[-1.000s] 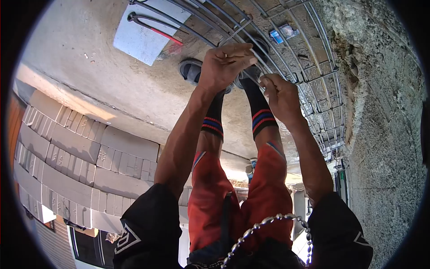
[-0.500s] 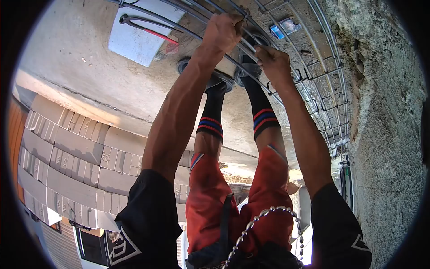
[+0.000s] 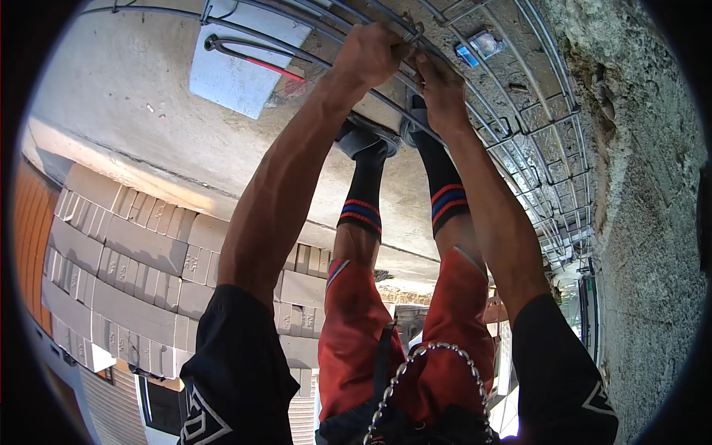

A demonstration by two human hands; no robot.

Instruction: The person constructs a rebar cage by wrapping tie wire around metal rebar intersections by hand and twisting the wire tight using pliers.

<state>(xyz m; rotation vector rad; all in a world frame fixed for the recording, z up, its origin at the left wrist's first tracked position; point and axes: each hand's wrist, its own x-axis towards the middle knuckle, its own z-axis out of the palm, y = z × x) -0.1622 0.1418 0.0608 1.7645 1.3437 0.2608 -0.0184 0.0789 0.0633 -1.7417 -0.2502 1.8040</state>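
Long steel bars (image 3: 267, 37) tied with bent crosspieces form a cage that runs from the upper left down the right side. My left hand (image 3: 371, 55) is closed at the upper bars, fingers curled; what it grips is hidden. Beside it, nearly touching, my right hand (image 3: 443, 85) has its fingers pinched at the same bars, and anything between them is too small to name. Pincers with a red handle (image 3: 256, 59) lie on a pale board (image 3: 237, 89), left of my hands and partly behind a bar.
A rough concrete wall (image 3: 645, 222) rises on the right. Stacked grey blocks (image 3: 137, 248) stand at the left. A blue-and-clear packet (image 3: 480, 47) lies on the ground behind the bars. My sandalled feet (image 3: 371, 137) are on the concrete floor, just below the cage.
Both hands have moved up from in front of my feet to the upper bars. My left hand has closed, and my right hand has come close beside it.
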